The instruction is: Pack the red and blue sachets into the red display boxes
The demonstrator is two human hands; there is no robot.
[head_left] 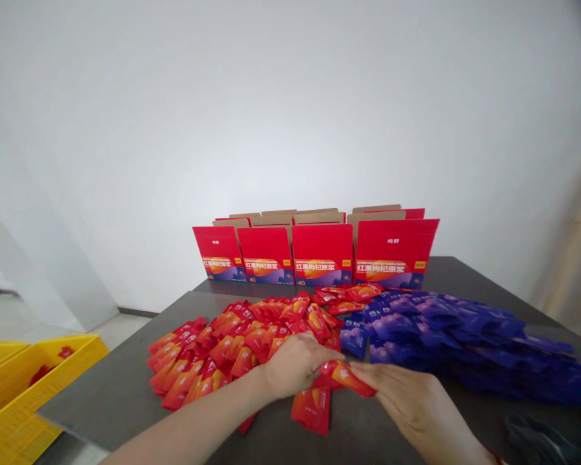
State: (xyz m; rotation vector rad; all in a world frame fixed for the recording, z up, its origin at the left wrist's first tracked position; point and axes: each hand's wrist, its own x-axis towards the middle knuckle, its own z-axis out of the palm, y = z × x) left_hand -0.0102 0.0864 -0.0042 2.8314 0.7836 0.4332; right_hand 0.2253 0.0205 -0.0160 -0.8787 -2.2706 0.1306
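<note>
A red sachet (348, 378) is between my two hands, just above the table's near part. My left hand (295, 365) is closed at the sachet's left end, its fingers curled and partly hidden. On the other side, my right hand (409, 397) pinches the sachet's right edge with fingers stretched along it. Beneath them lies another red sachet (311, 408) on the table. A spread pile of red sachets (186, 374) lies to the left of my hands. To the right is a large heap of blue-purple sachets (445, 326).
Several red cartons (322, 255) with raised flaps stand in rows at the back of the dark table (121, 387). A yellow crate (26, 413) with a few red items is on the left. A dark object (537, 439), blurred, lies at the near right.
</note>
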